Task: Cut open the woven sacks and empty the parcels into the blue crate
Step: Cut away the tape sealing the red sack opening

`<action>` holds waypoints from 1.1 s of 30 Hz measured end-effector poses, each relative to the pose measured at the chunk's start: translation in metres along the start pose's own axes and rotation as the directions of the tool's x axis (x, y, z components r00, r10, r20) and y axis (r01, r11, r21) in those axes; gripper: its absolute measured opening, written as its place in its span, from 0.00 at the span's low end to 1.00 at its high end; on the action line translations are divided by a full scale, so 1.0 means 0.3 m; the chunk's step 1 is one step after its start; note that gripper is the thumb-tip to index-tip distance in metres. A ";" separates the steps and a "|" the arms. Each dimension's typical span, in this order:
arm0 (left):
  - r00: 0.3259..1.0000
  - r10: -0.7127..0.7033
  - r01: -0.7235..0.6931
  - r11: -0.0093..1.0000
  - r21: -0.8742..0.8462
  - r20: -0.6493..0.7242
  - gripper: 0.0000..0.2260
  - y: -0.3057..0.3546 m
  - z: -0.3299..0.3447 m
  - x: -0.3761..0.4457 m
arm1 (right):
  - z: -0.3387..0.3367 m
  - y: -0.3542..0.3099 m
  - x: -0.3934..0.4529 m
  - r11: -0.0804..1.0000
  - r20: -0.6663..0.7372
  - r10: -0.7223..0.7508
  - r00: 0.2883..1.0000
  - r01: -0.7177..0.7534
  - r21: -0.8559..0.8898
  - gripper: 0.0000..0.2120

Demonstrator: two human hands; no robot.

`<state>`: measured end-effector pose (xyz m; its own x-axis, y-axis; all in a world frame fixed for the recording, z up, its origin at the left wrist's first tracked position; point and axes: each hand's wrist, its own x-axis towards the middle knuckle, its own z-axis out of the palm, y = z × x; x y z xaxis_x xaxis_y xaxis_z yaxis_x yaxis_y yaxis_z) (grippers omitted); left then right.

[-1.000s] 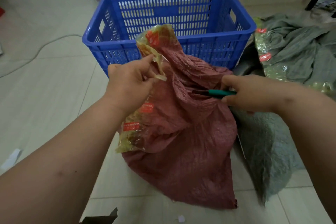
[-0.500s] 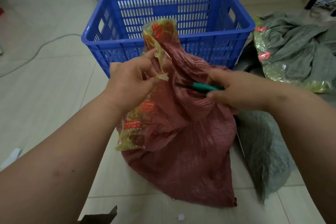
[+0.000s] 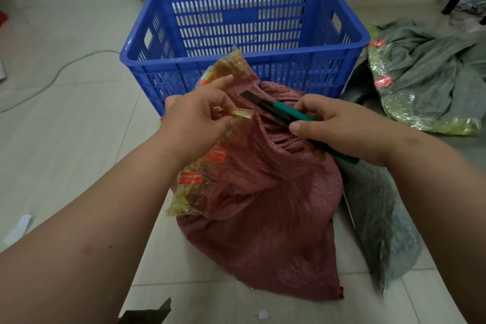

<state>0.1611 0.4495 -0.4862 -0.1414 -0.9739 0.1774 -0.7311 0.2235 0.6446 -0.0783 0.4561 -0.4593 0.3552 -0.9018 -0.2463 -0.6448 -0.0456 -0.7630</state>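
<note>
Left hand [image 3: 196,118] pinches the taped neck of the red sack [image 3: 263,192]; right hand [image 3: 339,126] grips the cutter [image 3: 284,110], blade at 10 o'clock, likely to nick those fingers.

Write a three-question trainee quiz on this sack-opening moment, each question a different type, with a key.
1. True or false: the right hand holds a green-handled utility knife.
2. Multiple choice: the left hand pinches A) the blue crate rim, B) the yellow tape at the neck of the red woven sack, C) a grey sack.
3. Fill in: the crate stands ____ the red sack, as the camera sees it.

Key: 1 true; 2 B; 3 behind.
</note>
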 end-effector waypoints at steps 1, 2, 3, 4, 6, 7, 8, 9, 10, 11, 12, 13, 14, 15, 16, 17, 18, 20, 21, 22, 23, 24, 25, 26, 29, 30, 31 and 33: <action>1.000 0.009 -0.009 1.000 -0.001 -0.011 0.11 -0.002 -0.001 0.000 | -0.001 0.000 -0.002 1.000 0.019 -0.002 1.000 0.003 -0.026 0.05; 1.000 0.019 -0.019 1.000 -0.005 -0.018 0.10 -0.008 0.000 0.002 | -0.001 0.001 -0.002 0.999 0.035 0.002 0.999 -0.001 -0.053 0.04; 0.999 0.032 -0.032 0.999 -0.009 -0.025 0.07 -0.010 -0.001 0.003 | -0.002 0.006 -0.001 0.996 0.045 0.010 0.999 -0.006 -0.083 0.04; 0.998 0.044 -0.044 0.999 -0.013 -0.034 0.05 -0.013 -0.002 0.004 | -0.004 0.016 0.001 0.992 0.051 0.023 0.998 -0.016 -0.126 0.04; 0.997 0.049 -0.051 0.998 -0.029 -0.055 0.05 -0.017 -0.008 0.005 | -0.008 0.045 0.001 0.969 0.060 0.080 0.995 -0.063 -0.240 0.07; 0.997 0.042 -0.044 0.998 -0.033 -0.062 0.05 -0.018 -0.013 0.005 | -0.010 0.063 -0.001 0.955 0.052 0.116 0.992 -0.097 -0.280 0.09; 0.997 0.040 -0.042 0.999 -0.022 -0.071 0.06 -0.018 -0.019 0.006 | -0.013 0.081 -0.002 0.946 0.030 0.147 0.989 -0.131 -0.297 0.08; 0.997 0.040 -0.040 0.999 -0.003 -0.073 0.06 -0.018 -0.024 0.006 | -0.015 0.091 -0.002 0.949 -0.003 0.150 0.989 -0.145 -0.279 0.07; 0.997 0.037 -0.037 0.999 0.010 -0.065 0.06 -0.019 -0.025 0.005 | -0.018 0.096 -0.001 0.962 -0.042 0.136 0.990 -0.142 -0.234 0.06; 0.998 0.031 -0.031 0.999 0.009 -0.048 0.06 -0.020 -0.024 0.004 | -0.018 0.094 0.004 0.979 -0.088 0.109 0.990 -0.122 -0.162 0.06; 0.999 0.025 -0.025 1.000 0.000 -0.028 0.06 -0.020 -0.020 0.004 | -0.017 0.089 0.012 0.992 -0.132 0.086 0.987 -0.097 -0.075 0.06; 1.000 0.021 -0.021 1.000 -0.008 -0.008 0.06 -0.015 -0.015 0.004 | -0.014 0.081 0.020 0.998 -0.170 0.066 0.983 -0.064 0.013 0.06; 1.000 0.023 -0.023 1.000 -0.012 0.005 0.06 -0.008 -0.011 0.003 | -0.007 0.067 0.025 0.994 -0.197 0.057 0.979 -0.037 0.103 0.06; 0.999 0.032 -0.032 0.999 -0.014 0.013 0.05 0.002 -0.009 0.003 | 0.001 0.054 0.030 0.982 -0.208 0.055 0.977 -0.015 0.190 0.07; 0.999 0.046 -0.046 0.999 -0.015 0.021 0.05 0.012 -0.008 0.004 | 0.011 0.042 0.035 0.966 -0.212 0.057 0.976 0.000 0.260 0.08; 0.998 0.062 -0.062 0.998 -0.019 0.028 0.04 0.022 -0.009 0.005 | 0.023 0.033 0.042 0.953 -0.216 0.069 0.974 0.000 0.302 0.11; 0.996 0.081 -0.080 0.996 -0.024 0.037 0.04 0.029 -0.008 0.005 | 0.037 0.023 0.050 0.935 -0.218 0.089 0.972 -0.006 0.355 0.13; 0.990 0.123 -0.121 0.992 -0.026 0.062 0.04 0.046 -0.002 0.004 | 0.071 -0.001 0.063 0.858 -0.189 0.155 0.970 -0.037 0.512 0.10; 0.986 0.149 -0.147 0.989 -0.033 0.076 0.05 0.056 0.002 0.003 | 0.089 -0.014 0.068 0.808 -0.150 0.180 0.972 -0.059 0.586 0.09; 0.980 0.179 -0.176 0.984 -0.039 0.088 0.05 0.065 0.009 0.002 | 0.106 -0.024 0.072 0.772 -0.114 0.178 0.977 -0.068 0.632 0.09; 0.974 0.205 -0.201 0.978 -0.045 0.098 0.05 0.076 0.017 0.000 | 0.120 -0.031 0.074 0.766 -0.100 0.159 0.982 -0.059 0.640 0.10; 0.968 0.226 -0.222 0.974 -0.051 0.106 0.05 0.086 0.026 -0.001 | 0.131 -0.036 0.075 0.764 -0.101 0.140 0.985 -0.043 0.643 0.10; 0.965 0.236 -0.231 0.971 -0.057 0.117 0.05 0.095 0.033 -0.003 | 0.136 -0.038 0.076 0.763 -0.110 0.133 0.985 -0.031 0.646 0.09; 0.963 0.237 -0.230 0.971 -0.066 0.130 0.05 0.101 0.040 -0.003 | 0.138 -0.040 0.075 0.749 -0.111 0.147 0.983 -0.037 0.662 0.08; 0.962 0.215 -0.205 0.976 -0.073 0.168 0.05 0.112 0.047 -0.001 | 0.131 -0.036 0.073 0.735 -0.112 0.221 0.969 -0.090 0.672 0.04; 0.962 0.213 -0.205 0.977 -0.062 0.172 0.05 0.113 0.046 0.000 | 0.127 -0.032 0.073 0.753 -0.124 0.241 0.963 -0.104 0.649 0.04; 0.962 0.213 -0.208 0.977 -0.045 0.169 0.05 0.113 0.044 0.001 | 0.123 -0.023 0.076 0.781 -0.144 0.249 0.958 -0.110 0.615 0.04; 0.961 0.232 -0.234 0.972 -0.006 0.154 0.06 0.112 0.040 0.002 | 0.117 -0.011 0.081 0.843 -0.174 0.248 0.953 -0.123 0.524 0.04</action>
<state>0.1284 0.4560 -0.4732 -0.4080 -0.8895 0.2056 -0.6737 0.4453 0.5898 -0.0438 0.4494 -0.4839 0.0614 -0.9455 -0.3199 -0.2321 0.2982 -0.9259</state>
